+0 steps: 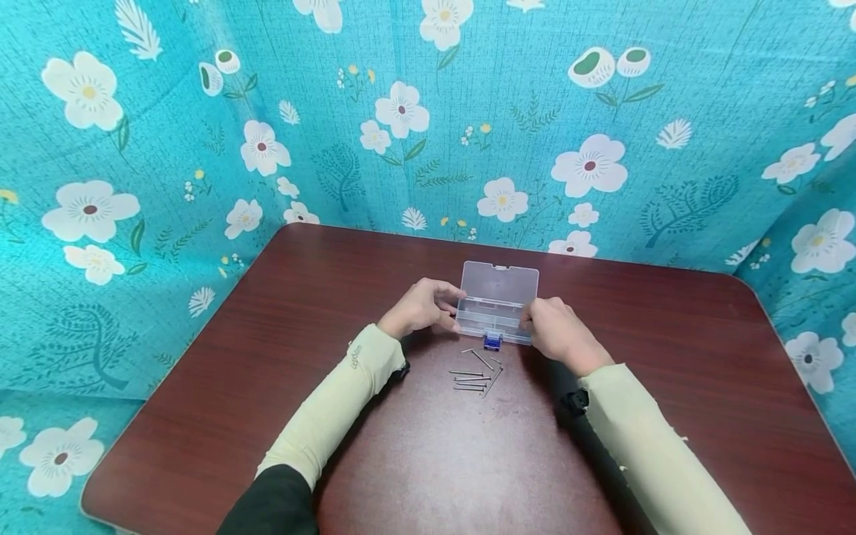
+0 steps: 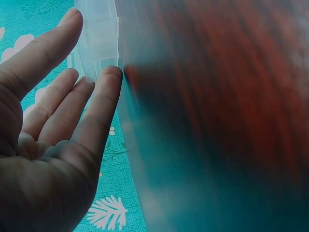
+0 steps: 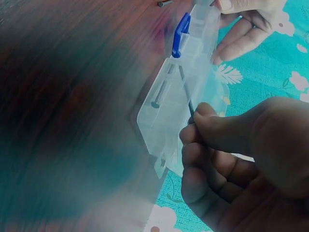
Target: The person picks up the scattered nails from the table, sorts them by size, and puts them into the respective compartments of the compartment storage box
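Observation:
A clear plastic box (image 1: 493, 321) lies on the table with its lid (image 1: 499, 282) raised at the back and a blue latch (image 1: 492, 341) on its front. My left hand (image 1: 428, 303) is at the box's left end, fingers stretched out; in the left wrist view the fingertips (image 2: 113, 72) sit right at its edge. My right hand (image 1: 558, 331) is over the right compartment. Between thumb and index finger it pinches a thin nail (image 3: 187, 96), tip pointing into the box. Another nail (image 3: 159, 94) shows through the box wall.
Several loose nails (image 1: 472, 379) lie on the dark red-brown table (image 1: 374, 475) in front of the box, between my forearms. A turquoise flowered curtain (image 1: 428, 163) hangs behind the table's back edge and at both sides.

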Action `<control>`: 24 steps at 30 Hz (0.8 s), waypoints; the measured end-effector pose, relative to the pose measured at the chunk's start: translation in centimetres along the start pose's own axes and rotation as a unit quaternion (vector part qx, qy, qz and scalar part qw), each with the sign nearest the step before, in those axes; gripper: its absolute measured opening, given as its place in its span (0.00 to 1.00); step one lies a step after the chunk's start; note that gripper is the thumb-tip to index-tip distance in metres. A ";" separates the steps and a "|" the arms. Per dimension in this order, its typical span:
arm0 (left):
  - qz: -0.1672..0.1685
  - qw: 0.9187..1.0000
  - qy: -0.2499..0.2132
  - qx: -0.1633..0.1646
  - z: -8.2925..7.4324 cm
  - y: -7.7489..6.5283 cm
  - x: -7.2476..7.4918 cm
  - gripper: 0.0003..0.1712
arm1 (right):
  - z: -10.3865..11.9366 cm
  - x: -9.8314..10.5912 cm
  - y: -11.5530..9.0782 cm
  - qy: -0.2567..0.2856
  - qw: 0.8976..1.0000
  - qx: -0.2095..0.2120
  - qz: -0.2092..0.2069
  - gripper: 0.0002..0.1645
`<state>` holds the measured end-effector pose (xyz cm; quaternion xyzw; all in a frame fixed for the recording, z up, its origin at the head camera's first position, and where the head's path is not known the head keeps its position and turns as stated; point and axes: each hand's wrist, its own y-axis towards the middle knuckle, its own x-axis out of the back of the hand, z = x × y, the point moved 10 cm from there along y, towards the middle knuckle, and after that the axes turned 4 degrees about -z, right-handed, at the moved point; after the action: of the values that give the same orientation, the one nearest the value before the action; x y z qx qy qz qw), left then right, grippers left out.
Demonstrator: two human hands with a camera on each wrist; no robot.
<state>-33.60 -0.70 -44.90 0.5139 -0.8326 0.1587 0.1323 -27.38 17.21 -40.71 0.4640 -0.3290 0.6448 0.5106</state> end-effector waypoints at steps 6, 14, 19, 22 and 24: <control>0.003 1.000 -0.003 0.004 0.0 -0.1 -0.1 0.37 | 0.5 -0.3 0.1 -0.013 1.000 0.002 0.005 0.27; 0.001 1.000 -0.001 0.001 -0.2 0.0 0.0 0.36 | 0.4 -0.1 0.1 0.000 1.000 0.008 -0.001 0.29; -0.001 1.000 0.005 0.001 0.0 0.0 -0.1 0.37 | 0.3 0.5 -0.3 0.023 0.999 0.010 -0.024 0.18; 0.000 1.000 0.006 0.001 0.2 0.0 0.0 0.37 | 0.7 0.9 -0.9 0.047 0.998 0.024 -0.047 0.09; -0.002 1.000 0.004 -0.002 0.2 0.0 0.1 0.37 | 1.2 1.0 -1.4 0.063 0.996 0.037 -0.056 0.07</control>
<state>-33.67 -0.82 -45.07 0.5146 -0.8314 0.1590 0.1368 -25.79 16.89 -39.41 0.4591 -0.2455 0.6550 0.5477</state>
